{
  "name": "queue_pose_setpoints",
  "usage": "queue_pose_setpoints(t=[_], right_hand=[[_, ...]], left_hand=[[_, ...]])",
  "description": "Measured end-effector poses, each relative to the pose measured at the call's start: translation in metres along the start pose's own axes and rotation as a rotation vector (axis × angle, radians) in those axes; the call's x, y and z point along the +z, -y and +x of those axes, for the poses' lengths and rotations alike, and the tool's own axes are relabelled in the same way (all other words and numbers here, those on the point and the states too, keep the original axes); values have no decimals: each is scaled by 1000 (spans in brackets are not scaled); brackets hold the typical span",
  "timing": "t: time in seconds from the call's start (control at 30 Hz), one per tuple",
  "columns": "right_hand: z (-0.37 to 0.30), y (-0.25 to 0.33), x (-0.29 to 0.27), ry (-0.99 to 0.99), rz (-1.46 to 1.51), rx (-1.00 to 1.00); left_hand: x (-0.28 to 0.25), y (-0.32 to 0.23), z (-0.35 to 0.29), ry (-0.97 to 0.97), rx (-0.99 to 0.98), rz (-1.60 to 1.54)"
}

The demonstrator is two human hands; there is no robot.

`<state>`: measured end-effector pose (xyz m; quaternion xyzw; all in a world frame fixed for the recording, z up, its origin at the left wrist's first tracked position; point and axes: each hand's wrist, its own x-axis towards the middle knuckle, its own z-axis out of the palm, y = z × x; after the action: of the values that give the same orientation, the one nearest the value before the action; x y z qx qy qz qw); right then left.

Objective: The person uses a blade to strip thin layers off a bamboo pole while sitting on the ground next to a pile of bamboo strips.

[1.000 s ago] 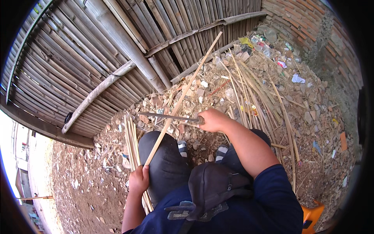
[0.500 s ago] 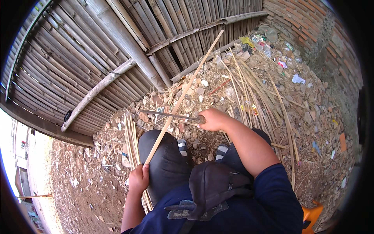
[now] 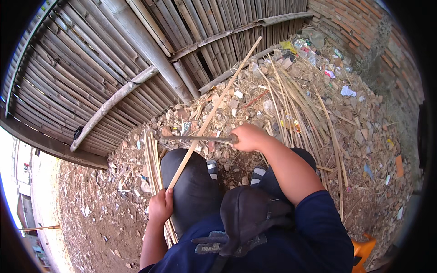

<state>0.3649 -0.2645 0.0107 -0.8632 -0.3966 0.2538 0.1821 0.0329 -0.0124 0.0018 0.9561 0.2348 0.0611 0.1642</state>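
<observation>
My left hand (image 3: 160, 206), beside my left knee, is closed on the lower end of a long pale bamboo strip (image 3: 215, 110). The strip slants across my left thigh and up to the right, its far end near the bamboo wall. My right hand (image 3: 249, 137) grips the handle of a long dark blade, a machete or knife (image 3: 182, 138). Pointing left, the blade lies across the strip above my left knee and appears to touch it. A bundle of split bamboo strips (image 3: 153, 159) lies along the outer side of my left leg, partly behind my left hand.
More bamboo strips (image 3: 296, 109) lie on the rubble-strewn ground at the right. Ahead stands a bamboo wall (image 3: 150, 50), with a brick wall (image 3: 359, 27) at the far right. Litter (image 3: 309, 50) gathers in their corner. An orange plastic object (image 3: 363, 252) sits behind my right elbow.
The blade has turned slightly, its tip lower and its broad side showing more. Both hands keep their grips, and the bamboo strip has barely moved.
</observation>
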Motion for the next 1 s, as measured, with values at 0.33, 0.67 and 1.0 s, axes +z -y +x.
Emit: queue_pose_setpoints(t=[0.33, 0.67, 1.0], right_hand=[[-8, 18, 7, -76, -99, -50], [7, -28, -7, -313, 196, 179], [-6, 18, -2, -17, -7, -85]], left_hand=[[-3, -1, 1, 25, -26, 21], [-4, -8, 2, 12, -33, 16], [0, 1, 0, 11, -8, -7]])
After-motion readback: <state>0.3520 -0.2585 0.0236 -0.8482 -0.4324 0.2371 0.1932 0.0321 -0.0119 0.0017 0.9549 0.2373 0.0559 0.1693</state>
